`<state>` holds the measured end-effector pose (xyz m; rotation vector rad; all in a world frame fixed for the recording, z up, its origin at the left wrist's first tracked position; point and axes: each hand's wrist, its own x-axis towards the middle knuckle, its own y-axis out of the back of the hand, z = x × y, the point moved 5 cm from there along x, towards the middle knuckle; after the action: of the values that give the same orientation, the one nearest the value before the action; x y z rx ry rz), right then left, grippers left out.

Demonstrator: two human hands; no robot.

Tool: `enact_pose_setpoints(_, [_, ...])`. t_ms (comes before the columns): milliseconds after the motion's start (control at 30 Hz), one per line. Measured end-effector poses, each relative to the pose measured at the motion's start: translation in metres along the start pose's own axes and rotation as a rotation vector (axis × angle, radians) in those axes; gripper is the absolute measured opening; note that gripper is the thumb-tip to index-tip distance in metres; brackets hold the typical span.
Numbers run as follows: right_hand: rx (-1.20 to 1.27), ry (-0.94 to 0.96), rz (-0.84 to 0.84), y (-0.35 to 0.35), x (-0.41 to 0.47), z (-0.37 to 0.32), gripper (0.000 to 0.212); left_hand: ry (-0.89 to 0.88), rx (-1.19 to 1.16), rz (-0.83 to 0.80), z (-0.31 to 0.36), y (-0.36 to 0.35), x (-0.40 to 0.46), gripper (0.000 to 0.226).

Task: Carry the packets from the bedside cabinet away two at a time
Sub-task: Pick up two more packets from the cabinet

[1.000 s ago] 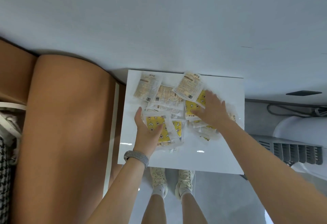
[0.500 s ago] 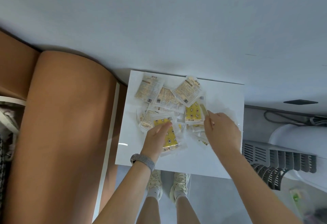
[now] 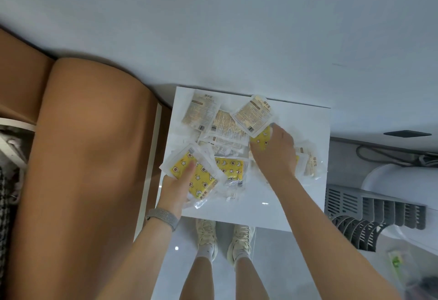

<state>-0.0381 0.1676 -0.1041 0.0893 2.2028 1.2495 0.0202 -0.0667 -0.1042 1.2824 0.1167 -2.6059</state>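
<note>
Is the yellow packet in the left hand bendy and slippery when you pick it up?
Probably bendy: the yellow packet looks flat and thin, with a clear crinkly rim. Maybe slippery, since the wrapper shines. It seems light, as the left hand holds it with just thumb and fingers.

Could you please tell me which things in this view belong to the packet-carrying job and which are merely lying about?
Part of the job:
- yellow packet, gripped by the left hand
- pile of packets on the white bedside cabinet
- right hand, reaching into the pile

Just lying about:
- brown headboard
- grey slotted rack
- cable
- wristband
</note>
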Motion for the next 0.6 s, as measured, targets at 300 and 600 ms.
enact_pose_setpoints(300, [-0.600,-0.090,-0.237,-0.046,0.031,0.004,0.100,-0.073,-0.032,-0.033,0.010,0.005,0.008,0.014])
enact_pose_setpoints(600, [-0.306,0.036,-0.389,-0.008,0.004,0.020,0.026,-0.037,-0.120,0.010,0.006,0.025,0.014,0.019])
